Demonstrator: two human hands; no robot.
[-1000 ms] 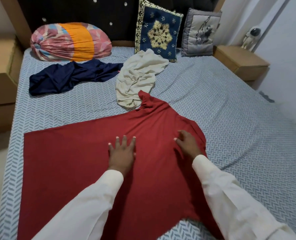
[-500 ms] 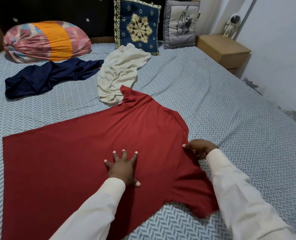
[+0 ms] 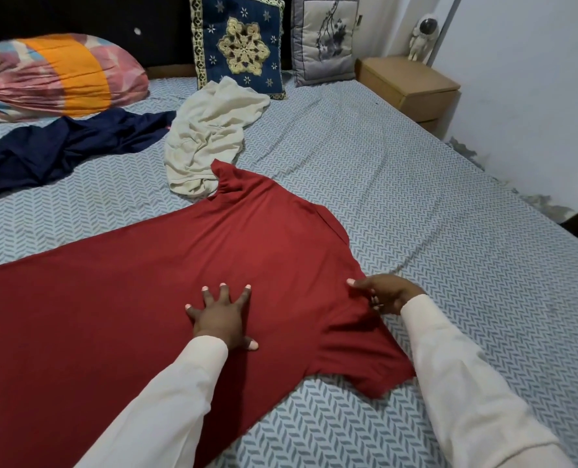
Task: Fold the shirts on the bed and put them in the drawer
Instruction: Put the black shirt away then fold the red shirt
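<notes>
Head view, bed with garments.

1. Left grip (image 3: 221,319): bare hand laid flat, fingers straight and spread, palm pressed on the red shirt (image 3: 128,298) near its middle; nothing is held.
2. Right grip (image 3: 385,293): bare hand at the shirt's right edge, just above the near sleeve; the thumb is laid on the cloth and the fingers are curled at the hem, so the edge is pinched. How much cloth is taken up under the fingers cannot be made out.
3. Red shirt: spread flat across the near part of the bed (image 3: 449,265), collar end to the right, both grips on it. Its hem end is cut off by the left and lower borders of the frame, and part is hidden under the cream-sleeved forearms. The far sleeve is bunched and touches the cream shirt (image 3: 209,140). The cloth is plain deep red, mostly smooth, creased around the near sleeve.
4. Beyond: cream shirt, crumpled; navy shirt (image 3: 61,146), crumpled, to its left; striped pillow (image 3: 54,76), blue cushion (image 3: 240,45) and grey cushion (image 3: 324,38) at the headboard; wooden nightstand (image 3: 409,86) beside the bed.
</notes>
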